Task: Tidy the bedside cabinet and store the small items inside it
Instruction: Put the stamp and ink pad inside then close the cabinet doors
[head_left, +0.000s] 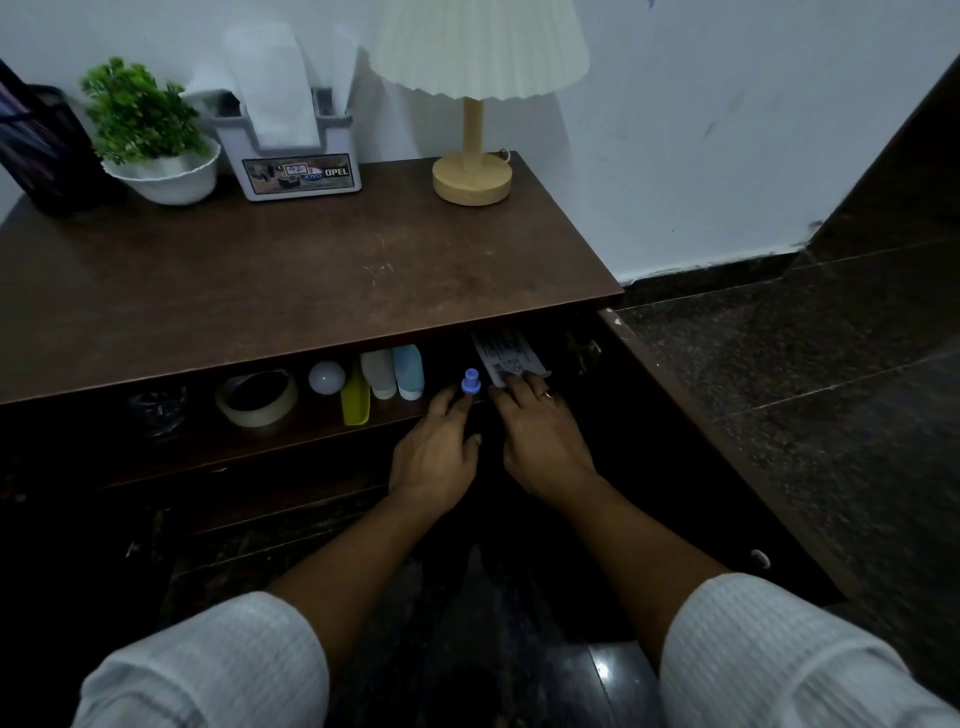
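Bedside cabinet (260, 291), dark wood, right-hand door (701, 441) standing open. On the top, along the wall: a dark container (36, 150) at the far left edge, a green potted plant (156, 135) in a white bowl, a grey tissue holder (296, 150) with a printed label, and a table lamp (471, 171) with a pleated shade and round wooden base. On the inner shelf (311, 434), left to right: a roll of tape (258, 397) lying flat, a small white ball (327, 376), a green plastic piece (356, 400), a whitish bottle (379, 371) and a pale blue bottle (408, 370) side by side and touching, a small blue cap-shaped item (470, 383), and a white printed packet (506, 356) partly under the overhang of the top. Left hand (434, 452): reaching into the shelf, fingers extended, fingertips touching the base of the small blue cap-shaped item, thumb lying apart; hand relaxed, no clasp visible. Right hand (543, 441): just beside the left, fingers straight and resting flat on the near end of the white printed packet, not curled round it; a ring (548, 395) on one finger. Both forearms bare, white ribbed sleeves (208, 665) pushed up.
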